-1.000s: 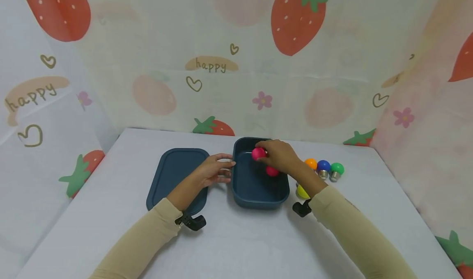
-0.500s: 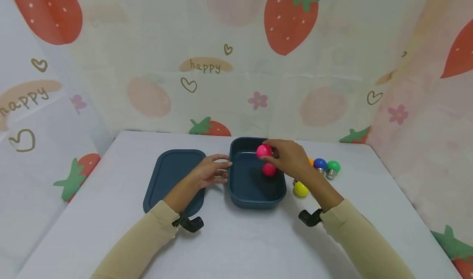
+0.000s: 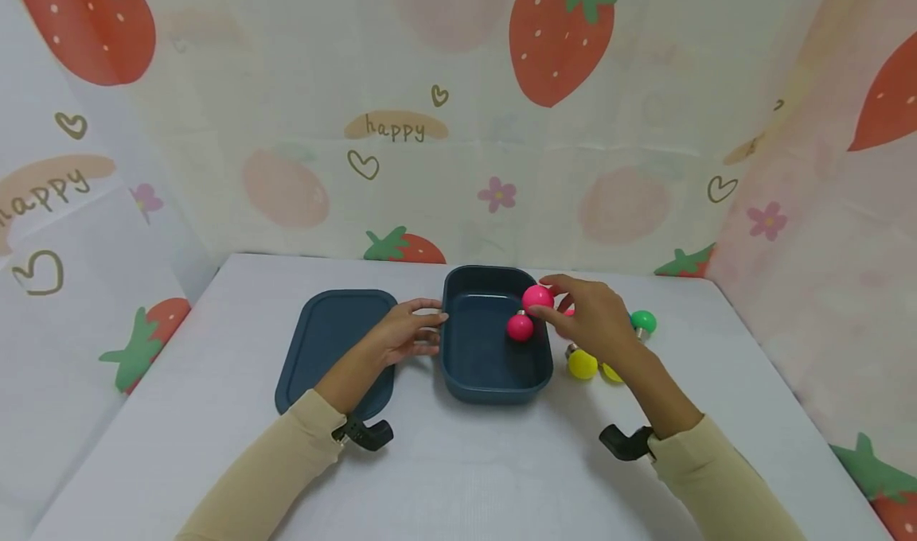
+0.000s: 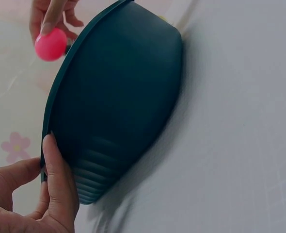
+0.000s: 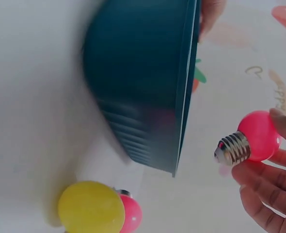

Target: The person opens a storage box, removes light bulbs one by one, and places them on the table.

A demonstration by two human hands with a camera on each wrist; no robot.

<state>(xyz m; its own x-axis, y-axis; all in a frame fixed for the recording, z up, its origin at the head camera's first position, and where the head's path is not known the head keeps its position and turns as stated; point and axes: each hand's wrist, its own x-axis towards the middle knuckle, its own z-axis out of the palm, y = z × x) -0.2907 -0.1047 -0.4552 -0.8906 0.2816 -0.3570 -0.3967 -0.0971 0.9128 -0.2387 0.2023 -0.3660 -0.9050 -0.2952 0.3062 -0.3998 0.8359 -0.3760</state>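
A pink light bulb [image 3: 537, 298] with a silver screw base sits between the thumb and fingers of my right hand [image 3: 598, 316], over the right rim of a dark blue box [image 3: 473, 358]. In the right wrist view, the base of the held bulb [image 5: 260, 136] points toward the box. My left hand [image 3: 404, 334] is at the box's left side; in the left wrist view its thumb and fingers [image 4: 55, 184] pinch the rim. Another pink bulb [image 3: 520, 328] lies inside the box, near its right wall.
A matching dark blue lid [image 3: 344, 330] lies left of the box. Right of it are yellow bulbs [image 3: 583, 364], a green bulb [image 3: 643, 321] and a pink bulb [image 5: 132, 214], some partly behind my right hand. A patterned cloth backdrop [image 3: 401, 199] surrounds the white table [image 3: 458, 477].
My right hand has carried the pink bulb rightward, from over the box's inside to its right rim. The left hand stays at the box, and the head view has shifted slightly.
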